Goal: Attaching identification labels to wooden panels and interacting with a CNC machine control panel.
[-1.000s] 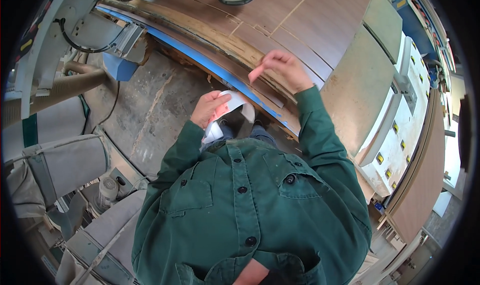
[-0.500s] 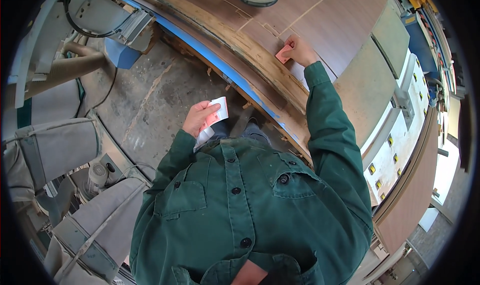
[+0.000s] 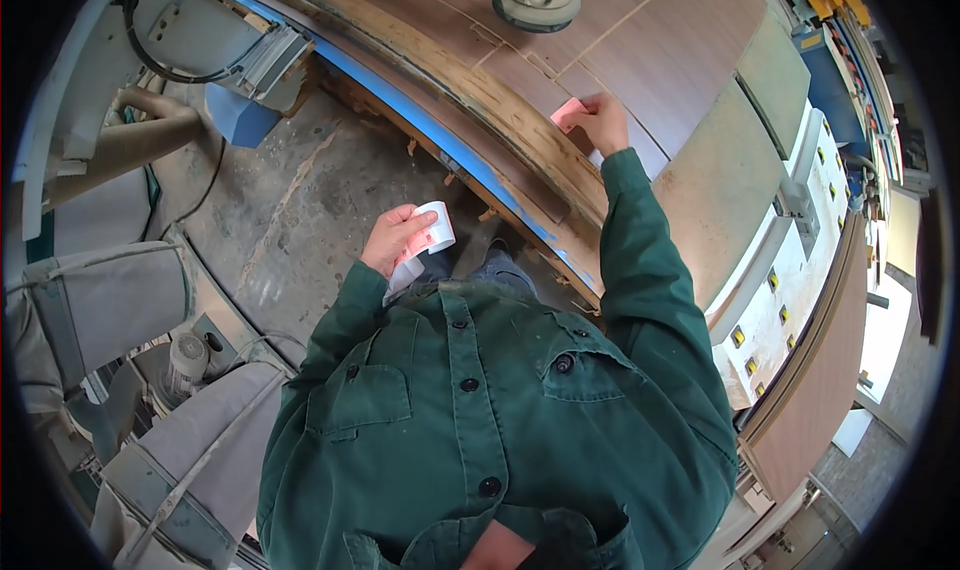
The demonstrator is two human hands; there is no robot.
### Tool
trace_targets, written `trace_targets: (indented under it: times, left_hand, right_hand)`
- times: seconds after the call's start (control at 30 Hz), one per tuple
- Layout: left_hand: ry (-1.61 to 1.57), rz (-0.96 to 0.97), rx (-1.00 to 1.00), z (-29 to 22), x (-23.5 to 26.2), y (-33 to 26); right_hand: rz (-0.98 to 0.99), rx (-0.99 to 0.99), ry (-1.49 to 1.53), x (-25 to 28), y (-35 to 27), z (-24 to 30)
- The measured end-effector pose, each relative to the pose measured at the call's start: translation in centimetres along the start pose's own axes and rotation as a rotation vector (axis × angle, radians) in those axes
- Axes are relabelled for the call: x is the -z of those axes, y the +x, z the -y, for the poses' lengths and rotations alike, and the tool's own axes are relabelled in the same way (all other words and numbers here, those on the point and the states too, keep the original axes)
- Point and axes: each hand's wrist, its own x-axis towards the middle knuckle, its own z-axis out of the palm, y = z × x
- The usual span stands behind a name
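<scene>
In front of my body, my left hand is closed round a curled strip of labels, white with pinkish-red pieces, its tail hanging below the fingers. My right hand reaches out over the wood-coloured panel, near the panel's close edge. A small pinkish-red label is pinched between its thumb and fingers. Whether the label touches the panel cannot be made out. Thin cut lines form shapes across the panel's surface.
A round grey suction cup rests on or hangs over the panel. Along the close side run a wooden edge strip and a blue rail. Machinery with a grey hose stands left, white boards with yellow-black pieces right.
My right hand has shifted slightly up and left, and its label now points away from me, tilted up. The strip in my left hand curls more. The view has turned a little.
</scene>
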Motion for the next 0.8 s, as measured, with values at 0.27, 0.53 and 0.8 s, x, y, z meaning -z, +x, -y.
trace_targets:
  times: [0.27, 0.53, 0.8]
  left_hand:
    - [0.011, -0.009, 0.012, -0.3, 1.2, 0.1]
    - [0.020, -0.010, 0.016, -1.4, 2.4, -0.2]
    - [0.014, -0.047, -0.019, -2.6, 3.5, -1.0]
  right_hand:
    - [0.091, -0.218, 0.528, 1.0, -0.6, 0.9]
    - [0.129, -0.246, 0.198, 0.2, 0.9, 2.4]
    - [-0.254, -0.088, -0.550, -0.6, -0.5, 4.5]
